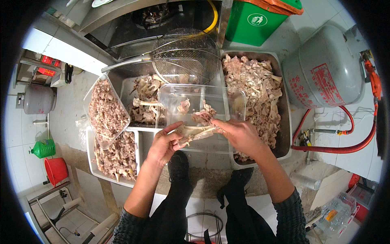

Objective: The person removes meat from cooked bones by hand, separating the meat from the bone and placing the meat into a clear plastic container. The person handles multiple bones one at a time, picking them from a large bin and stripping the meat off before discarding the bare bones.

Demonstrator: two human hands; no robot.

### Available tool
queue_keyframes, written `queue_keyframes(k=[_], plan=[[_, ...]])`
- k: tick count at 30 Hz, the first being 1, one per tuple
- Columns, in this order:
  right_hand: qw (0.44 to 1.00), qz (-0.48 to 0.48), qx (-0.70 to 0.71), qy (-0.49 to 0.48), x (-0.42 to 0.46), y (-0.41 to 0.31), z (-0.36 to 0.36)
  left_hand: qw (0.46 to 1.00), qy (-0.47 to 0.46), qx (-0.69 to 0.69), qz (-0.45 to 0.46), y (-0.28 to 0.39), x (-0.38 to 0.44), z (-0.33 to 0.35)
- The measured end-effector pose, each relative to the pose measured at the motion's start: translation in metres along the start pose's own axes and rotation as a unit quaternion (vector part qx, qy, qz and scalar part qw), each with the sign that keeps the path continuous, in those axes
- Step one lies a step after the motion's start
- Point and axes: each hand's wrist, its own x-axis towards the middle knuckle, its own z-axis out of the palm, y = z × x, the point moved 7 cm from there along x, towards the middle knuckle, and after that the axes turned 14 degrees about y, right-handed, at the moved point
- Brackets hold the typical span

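A long pale bone (196, 134) with scraps of meat spans the space between my two hands. My left hand (166, 141) grips its left end. My right hand (239, 134) pinches its right end, close to a reddish piece of meat (203, 116); whether the fingers hold that piece too, I cannot tell. Below the bone lies a clear plastic container (234, 105) with a small scrap of meat (183, 106) in it. To the left, a metal tray (126, 87) bears larger bones (146, 106). A deep metal tray (286, 131) at the right is heaped with meaty bones (253, 88).
A wire-mesh strainer (189, 58) lies across the metal tray. Left are a clear tub of meat bits (106, 106) and a white tub of bones (91, 161). A green bin (253, 23), a gas cylinder (326, 73) and a red hose (341, 149) stand or lie at the right.
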Motion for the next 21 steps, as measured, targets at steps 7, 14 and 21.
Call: queue_keyframes(k=[7, 14, 21], plan=[[0.921, 0.156, 0.357, 0.033, -0.001, -0.001, 0.006, 0.997, -0.04, -0.037, -0.057, 0.001, -0.006, 0.015], [0.638, 0.356, 0.683, 0.006, -0.026, 0.008, 0.036, 0.999, -0.019, -0.012, -0.039, 0.009, -0.01, 0.02], [0.531, 0.332, 0.78, -0.013, -0.045, 0.008, 0.044, 0.998, -0.067, 0.005, 0.019, 0.025, -0.021, 0.021]])
